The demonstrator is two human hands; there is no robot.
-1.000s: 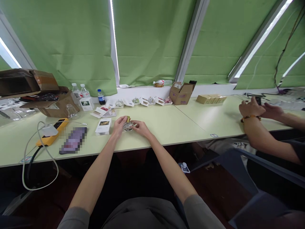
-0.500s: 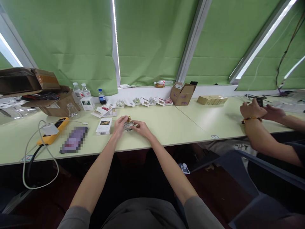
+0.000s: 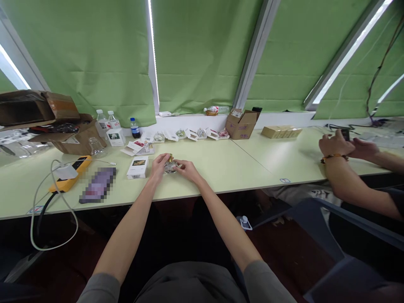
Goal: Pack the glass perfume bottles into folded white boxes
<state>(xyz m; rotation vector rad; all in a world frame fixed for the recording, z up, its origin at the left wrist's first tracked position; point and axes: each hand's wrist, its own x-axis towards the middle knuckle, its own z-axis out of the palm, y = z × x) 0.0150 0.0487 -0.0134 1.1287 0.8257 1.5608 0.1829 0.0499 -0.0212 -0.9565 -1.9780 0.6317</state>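
Clear glass perfume bottle (image 3: 170, 168), gold cap (image 3: 171, 158), upright, held between left hand (image 3: 159, 165), right hand (image 3: 188, 170).

Left hand (image 3: 159, 165), right hand (image 3: 188, 169), close together

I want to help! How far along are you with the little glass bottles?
Seemingly done: small round glass bottles sit beside open white cartons along the table's back. In hand: a clear glass bottle with a gold top, held by the left hand and right hand. Perhaps left: the white printed carton lying nearby.
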